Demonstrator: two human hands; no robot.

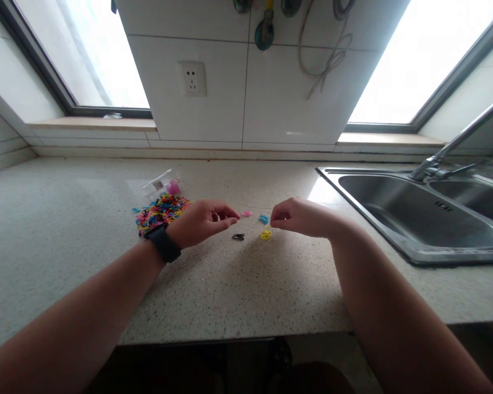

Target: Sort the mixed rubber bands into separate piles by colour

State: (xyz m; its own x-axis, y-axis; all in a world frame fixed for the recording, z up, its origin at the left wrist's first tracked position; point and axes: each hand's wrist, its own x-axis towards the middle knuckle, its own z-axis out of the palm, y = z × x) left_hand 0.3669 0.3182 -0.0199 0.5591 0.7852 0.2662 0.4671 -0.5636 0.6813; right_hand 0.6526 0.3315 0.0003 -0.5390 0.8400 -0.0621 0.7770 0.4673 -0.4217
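Coloured loops (164,205) lie on a speckled table (230,306) in four small groups and one mixed pile. Nearest are the black group (238,237) and, to its right, the yellow group (265,235), with bare surface between them. Just beyond, the blue group (263,219) and the pink group (246,214) lie side by side but apart. The left hand (207,221), above a dark wristband (163,242), has its thumb and fingertips close together beside the pink group; whether anything is pinched cannot be told. The right hand (291,216) is curled, thumb near forefinger, beside the blue and yellow groups; its grip likewise cannot be told. Such thin loops probably handle best in a light fingertip pinch, lifted rather than dragged, since a sweeping finger could mix neighbouring colours. A low wrist, held clear of the groups, should keep the view open. Left of the left hand spreads the mixed pile, where loops seem likely to snag on one another; picking from its edge looks safer. Behind it lies a clear plastic bag (151,187).
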